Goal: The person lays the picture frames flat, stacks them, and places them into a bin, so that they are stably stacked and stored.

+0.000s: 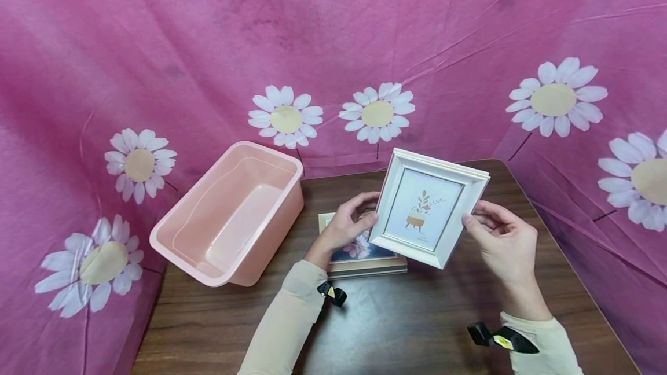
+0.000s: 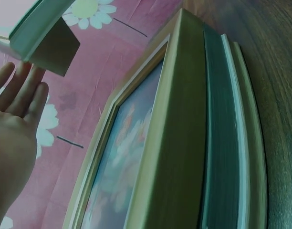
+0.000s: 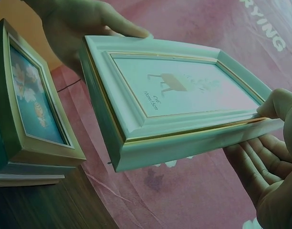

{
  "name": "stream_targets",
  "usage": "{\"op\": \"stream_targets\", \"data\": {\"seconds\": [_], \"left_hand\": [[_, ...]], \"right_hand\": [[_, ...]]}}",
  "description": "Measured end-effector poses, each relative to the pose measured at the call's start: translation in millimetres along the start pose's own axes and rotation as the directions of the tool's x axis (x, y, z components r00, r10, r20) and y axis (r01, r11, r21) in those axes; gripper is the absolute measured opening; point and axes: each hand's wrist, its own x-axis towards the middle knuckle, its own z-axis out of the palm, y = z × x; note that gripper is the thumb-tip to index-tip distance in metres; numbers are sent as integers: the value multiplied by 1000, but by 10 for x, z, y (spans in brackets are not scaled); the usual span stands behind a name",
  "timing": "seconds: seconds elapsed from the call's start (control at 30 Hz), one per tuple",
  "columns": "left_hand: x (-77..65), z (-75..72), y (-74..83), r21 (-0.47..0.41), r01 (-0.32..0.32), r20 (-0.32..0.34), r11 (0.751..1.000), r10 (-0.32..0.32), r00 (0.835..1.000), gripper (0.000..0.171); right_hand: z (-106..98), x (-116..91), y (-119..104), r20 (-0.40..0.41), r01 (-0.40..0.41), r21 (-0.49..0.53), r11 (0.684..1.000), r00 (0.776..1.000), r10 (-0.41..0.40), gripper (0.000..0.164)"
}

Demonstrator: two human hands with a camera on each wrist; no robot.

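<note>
Between both hands a white picture frame (image 1: 429, 207) is held up above the table, tilted, its plant-pot print facing the head camera. The left hand (image 1: 348, 225) grips its left edge, thumb at the front and fingers behind. On the opposite edge, the right hand (image 1: 501, 242) pinches it, thumb on the front rim, as the right wrist view also shows. Below and behind the left hand lies a stack of picture frames (image 2: 189, 119); the top one is gold-rimmed with a flower picture (image 3: 34, 90). Part of that stack is hidden by the left hand and the white frame.
A pink plastic tub (image 1: 226, 213) stands on the left of the dark wood table (image 1: 396, 328), with nothing seen inside. Pink cloth (image 1: 333, 28) printed with white daisies hangs behind the table and on both sides. Black straps sit on both wrists.
</note>
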Motion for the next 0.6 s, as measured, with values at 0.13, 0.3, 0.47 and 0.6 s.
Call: {"op": "stream_targets", "data": {"seconds": [0.13,0.3,0.47,0.6], "left_hand": [[-55,-45,22,14,42,24,999,-42,999,60],[-136,-100,43,48,100,81,994,-104,991,54],[-177,-122,21,20,125,142,992,-127,982,56],[-195,-138,31,-9,146,184,989,-142,973,61]], "right_hand": [[2,13,5,-12,15,30,999,1000,-14,37],[-13,28,7,-19,32,66,997,999,-31,34],[-29,42,24,-20,26,80,996,999,-25,31],[-30,48,42,-25,6,62,998,1000,-4,33]]}}
